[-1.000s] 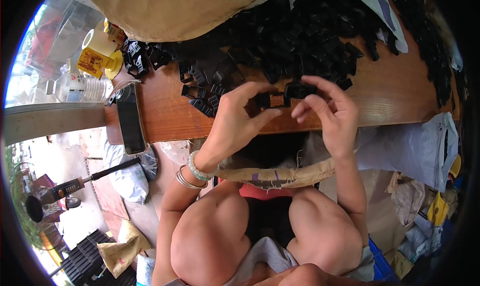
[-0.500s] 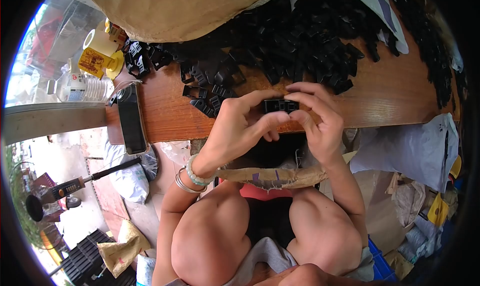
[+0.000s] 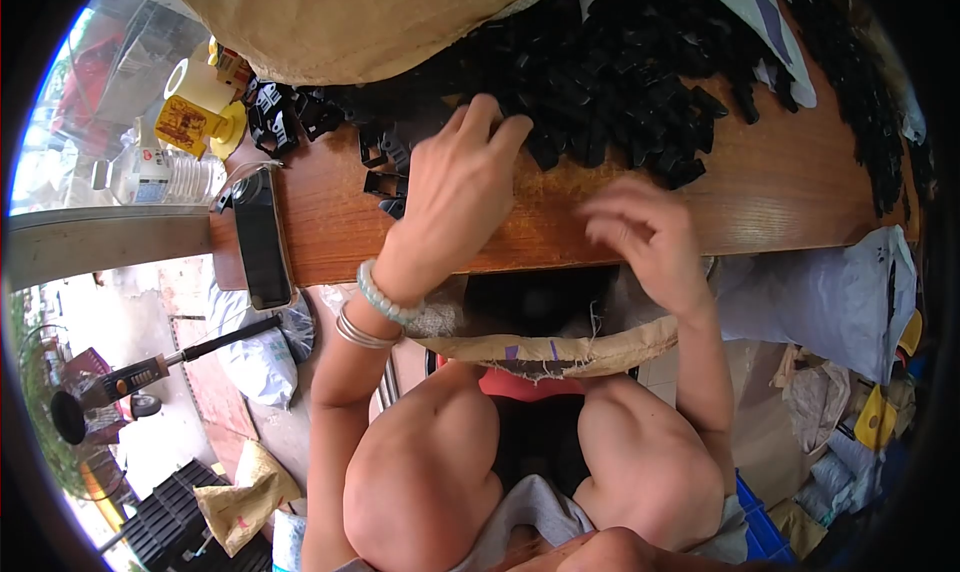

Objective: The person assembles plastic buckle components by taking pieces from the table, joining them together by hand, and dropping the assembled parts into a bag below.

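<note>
My left hand (image 3: 462, 182), with a beaded bracelet and bangles at the wrist, reaches over the front edge of a heap of black plastic buckle parts (image 3: 620, 92). Its fingers bend down toward the parts; the fingertips are hidden, so any grip is unclear. Loose black buckle pieces (image 3: 378, 184) lie just left of this hand. My right hand (image 3: 650, 242) hovers above the table's front edge, blurred, thumb and fingers apart, with nothing visible in it. Below both hands, an open sack (image 3: 600, 350) with a frayed rim lies above my lap, its inside dark.
On the left of the wooden table (image 3: 330, 237) lie a phone (image 3: 262, 237), a plastic bottle (image 3: 165, 175) and a yellow tape roll (image 3: 190, 127). A brown sack (image 3: 370, 22) overhangs the back. At the right hangs a pale bag (image 3: 820, 292). A tripod-like pole (image 3: 190, 352) stands left.
The black buckle held between both hands is no longer visible. My left hand has moved up to the parts heap; my right hand has drawn away to the right and slightly down.
</note>
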### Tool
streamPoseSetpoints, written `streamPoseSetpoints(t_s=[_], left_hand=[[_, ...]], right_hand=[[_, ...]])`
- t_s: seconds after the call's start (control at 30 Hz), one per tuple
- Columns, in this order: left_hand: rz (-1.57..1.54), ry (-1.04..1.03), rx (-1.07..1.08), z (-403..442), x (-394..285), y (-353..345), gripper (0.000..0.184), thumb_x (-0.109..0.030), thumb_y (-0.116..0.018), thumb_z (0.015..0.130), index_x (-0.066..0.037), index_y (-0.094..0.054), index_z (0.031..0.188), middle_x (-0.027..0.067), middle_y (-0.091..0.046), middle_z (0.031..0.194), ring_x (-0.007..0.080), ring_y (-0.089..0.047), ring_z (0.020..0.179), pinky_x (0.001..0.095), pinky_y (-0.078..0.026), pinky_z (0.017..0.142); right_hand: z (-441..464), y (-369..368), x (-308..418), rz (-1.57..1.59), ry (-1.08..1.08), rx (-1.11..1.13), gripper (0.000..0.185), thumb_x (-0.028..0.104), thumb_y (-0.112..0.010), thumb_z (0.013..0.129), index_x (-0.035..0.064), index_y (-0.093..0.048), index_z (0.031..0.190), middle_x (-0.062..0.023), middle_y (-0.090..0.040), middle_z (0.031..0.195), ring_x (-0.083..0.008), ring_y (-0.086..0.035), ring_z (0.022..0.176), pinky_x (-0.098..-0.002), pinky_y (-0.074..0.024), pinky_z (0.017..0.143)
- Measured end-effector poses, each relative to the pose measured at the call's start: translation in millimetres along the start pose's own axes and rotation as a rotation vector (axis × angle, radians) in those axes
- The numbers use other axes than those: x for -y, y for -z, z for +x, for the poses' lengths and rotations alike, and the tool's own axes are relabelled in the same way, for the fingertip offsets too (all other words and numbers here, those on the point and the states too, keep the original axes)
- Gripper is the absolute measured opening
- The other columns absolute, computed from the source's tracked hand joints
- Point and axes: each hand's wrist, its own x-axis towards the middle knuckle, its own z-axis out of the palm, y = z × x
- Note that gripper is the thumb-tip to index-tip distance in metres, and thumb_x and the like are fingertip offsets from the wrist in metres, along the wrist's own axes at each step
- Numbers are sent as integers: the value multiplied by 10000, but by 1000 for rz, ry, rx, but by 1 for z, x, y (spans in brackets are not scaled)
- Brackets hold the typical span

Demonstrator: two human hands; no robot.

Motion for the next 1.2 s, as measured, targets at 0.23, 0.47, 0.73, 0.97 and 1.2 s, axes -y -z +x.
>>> streamPoseSetpoints(t_s=[0.23, 0.47, 0.73, 0.97, 1.2], left_hand=[[247, -199, 77, 19, 14, -9, 111, 6, -626, 769, 16, -633, 880, 114, -550, 940, 248, -590, 720, 364, -490, 606], [-428, 349, -13, -7, -13, 5, 217, -59, -780, 761, -3, -610, 884, 86, -636, 847, 82, -543, 608, 217, -441, 554], [-979, 595, 228, -29, -24, 9, 408, 30, -691, 816, 16, -507, 1180, 55, -591, 908, 68, -564, 714, 182, -476, 600], [-1201, 717, 158, -31, -32, 12, 331, 28, -662, 845, 62, -514, 1138, 101, -624, 872, 154, -671, 753, 255, -567, 640], [-1275, 760, 273, -29, -35, 17, 372, -15, -656, 872, 93, -509, 1196, 149, -674, 875, 189, -698, 788, 273, -589, 654]], right_hand=[[31, -4, -20, -978, 319, -320, 397, -34, -628, 732, 66, -642, 1116, -106, -531, 1030, -279, -540, 905, -395, -460, 775], [9, -25, -27, -918, 214, -338, 341, 66, -694, 778, 54, -601, 1106, -135, -523, 1095, -307, -526, 933, -412, -441, 794], [4, -24, -33, -884, 273, -371, 335, -4, -665, 778, 19, -575, 1100, -154, -536, 1088, -329, -539, 918, -431, -455, 777], [-5, -27, -6, -141, 132, -500, 342, 15, -688, 797, -3, -575, 1120, -142, -623, 975, -256, -622, 848, -347, -500, 708], [0, -22, -3, -133, 347, -290, 268, 23, -701, 786, 6, -659, 1050, -114, -645, 996, -219, -602, 924, -318, -470, 817]])
